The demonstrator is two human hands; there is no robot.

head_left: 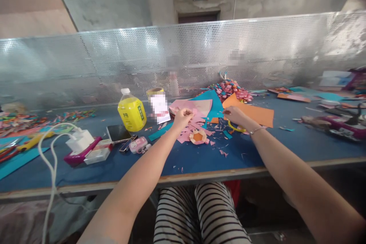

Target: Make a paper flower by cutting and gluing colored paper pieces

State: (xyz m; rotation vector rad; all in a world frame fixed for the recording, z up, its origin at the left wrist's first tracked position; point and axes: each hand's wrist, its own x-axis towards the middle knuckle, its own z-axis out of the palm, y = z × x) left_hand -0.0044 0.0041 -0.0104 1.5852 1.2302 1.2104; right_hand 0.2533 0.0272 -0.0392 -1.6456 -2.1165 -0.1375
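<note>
My left hand [183, 117] is closed in a pinch, with a small pink paper piece [195, 111] at its fingertips. It hovers over loose pink strips and a pink sheet [204, 107]. My right hand [235, 114] has its fingers drawn together beside an orange sheet [259, 115]; what they hold, if anything, is too small to make out. Just under that wrist lies a yellow loop-shaped handle [236, 127], partly covered. Between my hands and nearer me rests a small flower-like ring with an orange centre [198, 136]. A blue sheet [215, 103] lies behind.
A heap of colourful scraps [230, 90] stands by the perforated metal panel [128, 61]. At left are a yellow bottle [132, 112], a phone [118, 134], a pink case [138, 144] and a power strip with a white charger [80, 141]. A purple tool [340, 126] lies right.
</note>
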